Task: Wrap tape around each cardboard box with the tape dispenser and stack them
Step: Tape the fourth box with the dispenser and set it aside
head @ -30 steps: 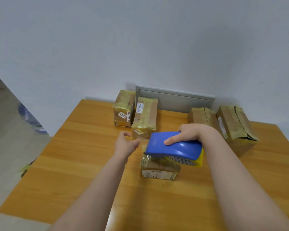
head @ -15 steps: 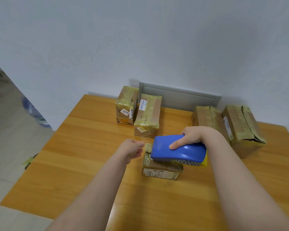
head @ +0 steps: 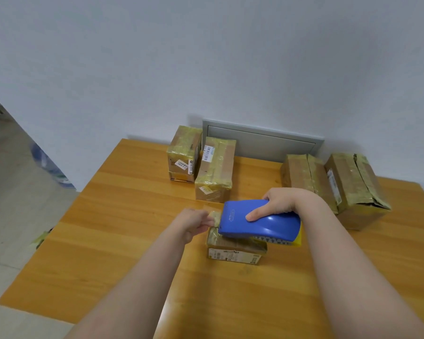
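Right hand (head: 283, 203): grips blue tape dispenser (head: 260, 221)
Left hand (head: 194, 222): pinches tape end (head: 215, 214)
Small box (head: 235, 249): light, likely slides; steady its sides

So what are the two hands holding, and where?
Right hand grips the blue tape dispenser across its top; left hand pinches the tape end at its front.
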